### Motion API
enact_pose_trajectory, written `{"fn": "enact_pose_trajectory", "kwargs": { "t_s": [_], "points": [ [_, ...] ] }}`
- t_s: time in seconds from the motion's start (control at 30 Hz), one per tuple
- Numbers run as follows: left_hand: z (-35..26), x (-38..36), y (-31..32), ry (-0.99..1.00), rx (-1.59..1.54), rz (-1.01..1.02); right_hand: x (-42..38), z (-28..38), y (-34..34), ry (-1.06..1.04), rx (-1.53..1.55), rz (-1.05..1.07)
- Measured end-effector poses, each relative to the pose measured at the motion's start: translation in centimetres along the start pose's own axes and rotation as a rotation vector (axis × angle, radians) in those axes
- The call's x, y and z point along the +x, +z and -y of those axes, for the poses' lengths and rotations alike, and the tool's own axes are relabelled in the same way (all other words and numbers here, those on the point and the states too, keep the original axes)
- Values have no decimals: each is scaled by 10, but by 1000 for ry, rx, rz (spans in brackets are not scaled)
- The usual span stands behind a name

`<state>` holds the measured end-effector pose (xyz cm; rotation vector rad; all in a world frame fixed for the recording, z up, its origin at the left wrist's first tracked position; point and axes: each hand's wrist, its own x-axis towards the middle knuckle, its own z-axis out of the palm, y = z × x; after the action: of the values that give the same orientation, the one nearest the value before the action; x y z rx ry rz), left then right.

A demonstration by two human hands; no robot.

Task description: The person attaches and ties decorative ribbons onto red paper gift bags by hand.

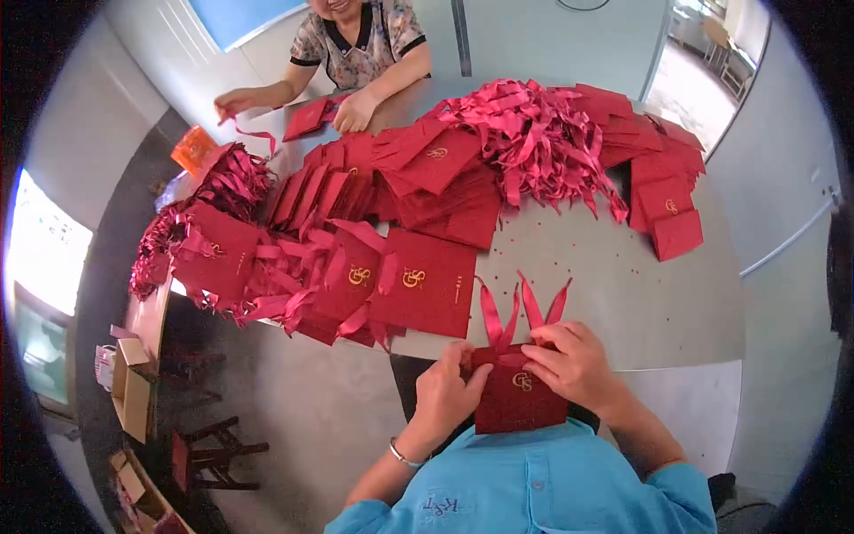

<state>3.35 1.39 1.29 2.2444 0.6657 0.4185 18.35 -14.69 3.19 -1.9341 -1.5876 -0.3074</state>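
Note:
Close to my body at the table's front edge, I hold a dark red gift bag (516, 405) with a gold logo. Two pink ribbons (498, 322) stick up from its top edge, their ends pointing away from me. My left hand (447, 389) is closed on the bag's upper left corner, thumb on the front. Closed at the upper right is my right hand (569, 363), its fingers over the front by the ribbon. Left of my hands lies a finished-looking bag (427, 280) with a gold logo, overlapping others that have ribbons attached.
Stacks of red bags (440, 191) and a heap of pink ribbons (538, 142) cover the table's far side. More bags (672, 209) lie at the right. Across the table, a co-worker (365, 53) handles a bag and ribbon. A wooden stool (213, 454) and cardboard boxes (133, 392) stand lower left.

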Motion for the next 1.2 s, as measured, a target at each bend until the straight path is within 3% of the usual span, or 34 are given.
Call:
{"fn": "enact_pose_trajectory", "kwargs": {
  "t_s": [0.2,1.2],
  "points": [
    [-2,7,-11,-58,-51,33,-10,-6,-5,25,-48,-90],
    [6,7,-2,30,-66,34,-11,-21,11,134,238,-41]
  ]
}}
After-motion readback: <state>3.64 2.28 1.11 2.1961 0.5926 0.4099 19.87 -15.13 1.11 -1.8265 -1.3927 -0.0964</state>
